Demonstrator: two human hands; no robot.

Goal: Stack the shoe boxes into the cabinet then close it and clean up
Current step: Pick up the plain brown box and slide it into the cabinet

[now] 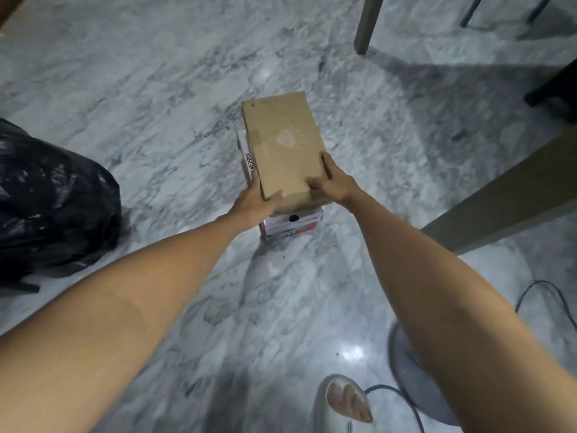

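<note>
A plain brown cardboard shoe box [282,142] lies on top of a white shoe box [293,221] with red and black print, both on the marble floor in the middle of the view. My left hand [254,203] grips the brown box's near left corner, thumb on the lid. My right hand [332,181] grips its near right corner, fingers along the side. Most of the white box is hidden under the brown one. No cabinet is in view.
A full black rubbish bag [53,210] sits on the floor at the left. Wooden furniture legs [368,23] stand at the top right, a wooden beam [505,195] at the right. A fan base [415,379] with a black cable and my slippered foot [343,404] are at the bottom right.
</note>
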